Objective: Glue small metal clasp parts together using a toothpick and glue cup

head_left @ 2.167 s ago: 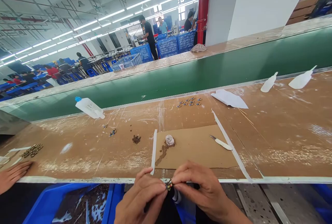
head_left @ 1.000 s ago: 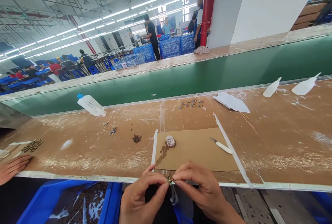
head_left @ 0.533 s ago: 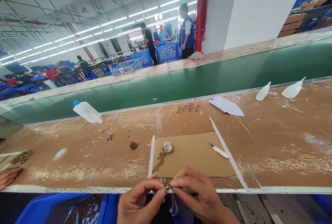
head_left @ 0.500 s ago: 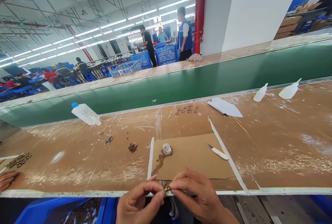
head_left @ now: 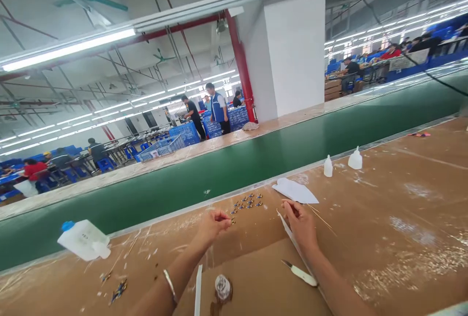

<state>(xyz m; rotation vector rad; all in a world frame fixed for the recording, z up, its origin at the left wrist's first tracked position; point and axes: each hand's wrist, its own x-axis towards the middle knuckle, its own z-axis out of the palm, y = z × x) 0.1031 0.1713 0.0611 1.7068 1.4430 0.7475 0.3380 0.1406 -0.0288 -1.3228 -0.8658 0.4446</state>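
My left hand (head_left: 215, 227), with a bangle on the wrist, reaches over the brown tabletop. Its pinched fingertips are at a small blue-and-gold piece (head_left: 233, 220), just below a group of similar pieces (head_left: 250, 201). My right hand (head_left: 300, 221) hovers near a white sheet (head_left: 295, 190) and thin sticks (head_left: 321, 218). Its fingers are curled together; whatever they hold, if anything, is hidden. Below my hands lies a taped-down cardboard sheet (head_left: 263, 282), with a small whitish round pot (head_left: 223, 287) and a white-handled knife (head_left: 300, 274) on it.
A white bottle with a blue cap (head_left: 85, 240) lies at left, above more blue-and-gold pieces (head_left: 119, 290). Two small squeeze bottles (head_left: 328, 166) stand at right. A green belt (head_left: 183, 184) runs behind the tabletop. Several people work beyond it among blue crates (head_left: 237, 118).
My hands have come apart and moved forward from the front edge of the tabletop. The left has carried a small piece towards the group. The view has tilted up and shifted right.
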